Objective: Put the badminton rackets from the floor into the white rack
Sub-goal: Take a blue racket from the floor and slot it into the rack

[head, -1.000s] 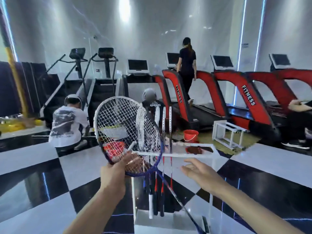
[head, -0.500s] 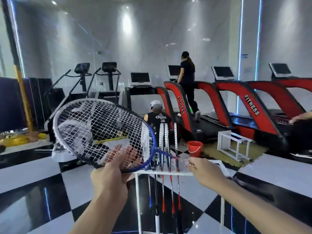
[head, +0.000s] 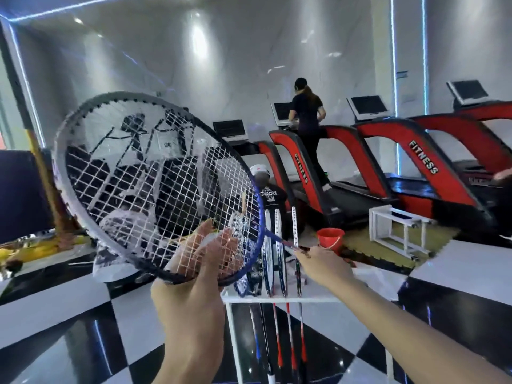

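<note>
Head view first: what is the left hand (head: 191, 284) doing?

— It grips the lower rim of a badminton racket (head: 155, 187), fingers curled round the frame and showing through the strings. The racket's head is raised and tilted, up at the left of the picture.

— And the right hand (head: 322, 263)?

— It pinches the thin blue shaft of that same racket just past the head, fingertips closed on it, right above the white rack (head: 279, 300).

— So the racket is not in the rack?

— No. It is held in the air by both hands, over the rack's top bar.

— What is in the rack already?

— Several rackets (head: 277, 261) stand upright side by side, heads above the top bar, their red, blue and white shafts hanging down below it.

— The surroundings?

— A glossy black-and-white checkered floor (head: 69, 314). A red bucket (head: 331, 241) sits beyond the rack, and a second white frame (head: 399, 227) near it. Red treadmills (head: 368, 162) line the back, a person (head: 306, 120) walking on one.
</note>
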`<state>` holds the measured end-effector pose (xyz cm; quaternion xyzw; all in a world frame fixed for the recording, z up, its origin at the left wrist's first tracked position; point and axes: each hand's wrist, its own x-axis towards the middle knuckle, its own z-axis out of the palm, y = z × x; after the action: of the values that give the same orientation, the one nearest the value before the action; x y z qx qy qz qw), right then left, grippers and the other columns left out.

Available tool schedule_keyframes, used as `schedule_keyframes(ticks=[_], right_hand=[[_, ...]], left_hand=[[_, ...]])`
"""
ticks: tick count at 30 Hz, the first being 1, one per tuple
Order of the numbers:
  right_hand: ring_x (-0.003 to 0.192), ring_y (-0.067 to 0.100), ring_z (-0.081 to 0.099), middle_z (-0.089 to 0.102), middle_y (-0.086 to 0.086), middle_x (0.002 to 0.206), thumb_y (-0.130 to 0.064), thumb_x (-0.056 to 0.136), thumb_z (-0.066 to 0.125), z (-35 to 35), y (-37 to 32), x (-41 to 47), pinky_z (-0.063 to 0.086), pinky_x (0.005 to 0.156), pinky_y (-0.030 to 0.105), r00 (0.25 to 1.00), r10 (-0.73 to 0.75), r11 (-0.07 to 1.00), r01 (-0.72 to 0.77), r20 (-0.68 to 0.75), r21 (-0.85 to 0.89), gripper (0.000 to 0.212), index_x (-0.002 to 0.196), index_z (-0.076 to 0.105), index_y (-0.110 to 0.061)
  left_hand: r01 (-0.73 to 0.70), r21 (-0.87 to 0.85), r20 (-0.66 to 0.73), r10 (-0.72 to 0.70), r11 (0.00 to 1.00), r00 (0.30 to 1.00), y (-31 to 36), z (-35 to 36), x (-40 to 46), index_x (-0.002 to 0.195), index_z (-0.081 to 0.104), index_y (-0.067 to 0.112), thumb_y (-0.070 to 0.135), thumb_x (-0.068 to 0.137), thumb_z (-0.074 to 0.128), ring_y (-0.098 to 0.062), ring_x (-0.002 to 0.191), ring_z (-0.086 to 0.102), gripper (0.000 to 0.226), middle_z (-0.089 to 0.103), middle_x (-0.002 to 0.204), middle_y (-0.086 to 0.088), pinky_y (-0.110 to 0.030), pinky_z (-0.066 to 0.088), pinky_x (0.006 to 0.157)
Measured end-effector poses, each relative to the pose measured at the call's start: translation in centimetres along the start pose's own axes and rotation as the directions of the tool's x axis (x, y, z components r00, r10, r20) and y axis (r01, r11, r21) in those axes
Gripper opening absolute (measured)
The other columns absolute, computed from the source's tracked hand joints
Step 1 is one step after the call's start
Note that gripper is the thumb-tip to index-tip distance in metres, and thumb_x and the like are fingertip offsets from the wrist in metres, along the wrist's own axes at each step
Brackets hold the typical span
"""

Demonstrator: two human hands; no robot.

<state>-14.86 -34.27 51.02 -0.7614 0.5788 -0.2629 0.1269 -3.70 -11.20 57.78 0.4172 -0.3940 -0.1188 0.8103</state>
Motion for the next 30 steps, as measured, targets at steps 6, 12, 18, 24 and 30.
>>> schedule_keyframes(ticks=[6,12,18,24,30], right_hand=[[0.109,0.026,0.057,0.053,0.008,0.130,-0.078,0.070,0.047,2.5,9.1,0.3,0.045,0.076,0.034,0.984,0.099,0.986,-0.117,0.150,0.117,0.093,0.137,0.034,-0.015],[0.108,0.023,0.056,0.054,0.007,0.128,-0.068,0.080,0.041,2.0,13.6,0.4,0.047,0.081,0.033,0.970,0.064,0.990,-0.033,0.233,-0.136,0.073,0.137,0.033,-0.023],[0.135,0.027,0.029,0.032,0.011,0.147,-0.061,0.089,0.027,3.0,17.6,0.0,0.028,0.108,0.039,0.951,-0.032,0.901,0.161,0.309,-0.403,0.072,0.140,0.027,-0.011],[0.144,0.024,0.007,0.010,0.005,0.157,-0.066,0.081,0.012,4.0,19.2,-0.2,0.010,0.117,0.041,0.952,-0.126,0.895,0.230,0.279,-0.382,0.083,0.147,0.008,-0.016],[0.145,0.024,0.004,0.010,0.004,0.157,-0.081,0.053,-0.011,5.6,20.6,0.1,0.003,0.117,0.042,0.962,-0.144,0.923,0.214,0.231,-0.319,0.114,0.148,0.007,-0.020]], left_hand=[[-0.145,0.128,0.106,0.132,0.981,0.986,-3.1,4.8,-1.2,0.083,0.069,0.043,0.006,0.085,0.062,0.007,0.082,0.068,0.038,0.072,0.085,0.026,-0.004,0.049,0.067],[-0.208,0.177,0.164,0.180,0.962,0.970,-4.8,7.5,-0.5,0.088,0.064,0.054,0.008,0.089,0.059,0.010,0.064,0.054,0.046,0.069,0.065,0.020,-0.017,0.053,0.062],[-0.079,0.250,0.173,0.035,0.965,0.984,-10.8,11.4,0.3,0.100,0.069,0.027,0.012,0.090,0.057,0.002,0.055,0.046,0.021,0.059,0.056,0.017,-0.015,0.044,0.055],[0.117,0.494,0.100,-0.190,0.862,0.977,-18.6,13.7,0.5,0.068,0.051,0.022,0.021,0.091,0.056,-0.015,0.041,0.038,0.024,0.055,0.055,-0.002,-0.033,0.035,0.044],[0.225,0.637,0.023,-0.310,0.737,0.951,-24.5,14.8,-0.1,0.068,0.047,0.018,0.016,0.092,0.055,-0.026,0.056,0.055,0.025,0.061,0.064,-0.008,-0.041,0.052,0.059]])
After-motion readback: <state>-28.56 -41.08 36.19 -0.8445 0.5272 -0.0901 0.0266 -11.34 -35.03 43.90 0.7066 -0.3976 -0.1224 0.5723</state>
